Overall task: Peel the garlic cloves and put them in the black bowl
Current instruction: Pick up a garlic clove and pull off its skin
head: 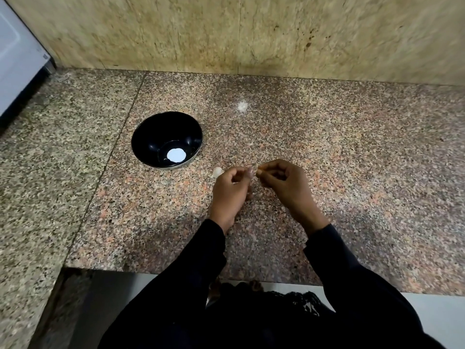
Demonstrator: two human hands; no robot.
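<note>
The black bowl (151, 137) stands on the granite counter, left of my hands, with a white round patch on its bottom. My left hand (230, 191) and my right hand (281, 185) meet above the counter with fingers curled. A small garlic clove (259, 171) shows between their fingertips, mostly hidden; my right hand pinches it, and what my left fingers hold is hidden. A pale piece of garlic or skin (217, 171) lies on the counter just left of my left hand, near the bowl.
A whitish tuft of garlic skin (242, 106) lies farther back on the counter. A stone wall (226, 34) backs the counter. A white appliance (17, 54) stands at the far left. The counter's front edge (176, 272) runs below my forearms.
</note>
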